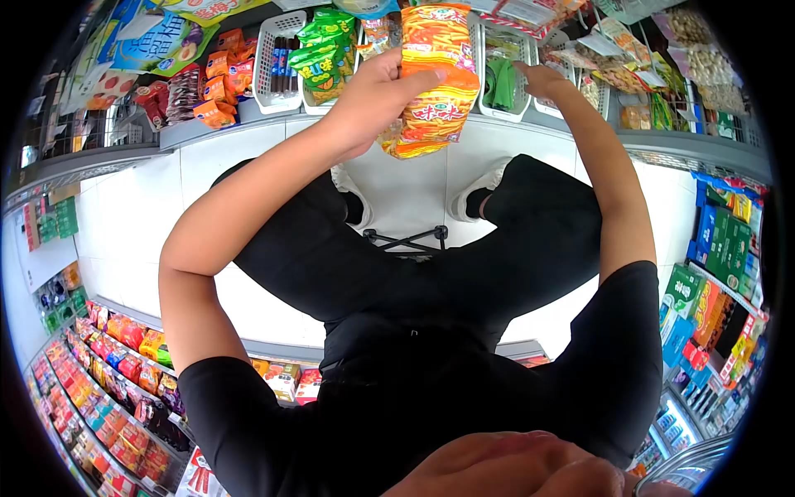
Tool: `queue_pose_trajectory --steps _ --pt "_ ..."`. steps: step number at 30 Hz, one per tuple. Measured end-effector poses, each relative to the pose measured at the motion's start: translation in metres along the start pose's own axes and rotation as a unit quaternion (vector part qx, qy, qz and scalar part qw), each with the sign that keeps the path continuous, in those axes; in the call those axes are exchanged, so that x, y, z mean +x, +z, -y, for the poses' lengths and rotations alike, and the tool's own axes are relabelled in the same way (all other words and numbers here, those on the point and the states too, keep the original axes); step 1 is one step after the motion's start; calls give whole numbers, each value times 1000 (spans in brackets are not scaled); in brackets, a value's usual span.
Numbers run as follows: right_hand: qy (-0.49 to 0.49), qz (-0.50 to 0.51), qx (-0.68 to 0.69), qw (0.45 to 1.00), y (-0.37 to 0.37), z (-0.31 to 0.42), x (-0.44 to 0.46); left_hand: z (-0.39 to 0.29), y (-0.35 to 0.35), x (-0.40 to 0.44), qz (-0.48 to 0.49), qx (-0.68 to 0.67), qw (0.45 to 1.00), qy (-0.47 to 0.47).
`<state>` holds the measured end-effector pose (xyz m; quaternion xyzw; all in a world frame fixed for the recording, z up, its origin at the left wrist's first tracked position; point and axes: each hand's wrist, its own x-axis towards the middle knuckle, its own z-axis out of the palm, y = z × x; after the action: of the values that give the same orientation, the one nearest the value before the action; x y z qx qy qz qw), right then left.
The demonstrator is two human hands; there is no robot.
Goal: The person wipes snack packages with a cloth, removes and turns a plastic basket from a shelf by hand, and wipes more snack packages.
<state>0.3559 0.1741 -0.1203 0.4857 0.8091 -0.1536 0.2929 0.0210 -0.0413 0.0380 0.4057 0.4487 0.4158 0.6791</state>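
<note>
My left hand (373,103) is closed around several orange and yellow snack bags (439,70), its thumb lying across their front. The bags are held upright in front of the shelf, over the floor, and hide part of the baskets behind. My right hand (544,81) reaches to the rim of a narrow white basket (515,112), its fingers curled over the edge. Inside that basket lie green packets (499,83), close to my right fingertips. Left of the bags, green snack bags (321,58) fill another white basket.
More white baskets (277,103) line the shelf, with orange packets (224,79) at left and clear bags (617,62) at right. Below me is a folding stool frame (406,240) between my legs. Stocked shelves stand behind left (124,364) and right (712,290).
</note>
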Motion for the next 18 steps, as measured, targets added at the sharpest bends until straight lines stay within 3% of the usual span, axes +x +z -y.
queue_pose_trajectory --steps 5,10,15,18 --pt "1 51 58 997 23 14 33 0 -4 9 0 -7 1000 -4" --pt "-21 67 -24 997 42 1 52 -7 -2 6 20 -2 999 27" --pt "-24 14 -30 999 43 -8 48 -9 -6 2 12 25 998 56" --pt "-25 -29 -36 999 28 -7 29 -11 -10 5 10 -2 1000 24"
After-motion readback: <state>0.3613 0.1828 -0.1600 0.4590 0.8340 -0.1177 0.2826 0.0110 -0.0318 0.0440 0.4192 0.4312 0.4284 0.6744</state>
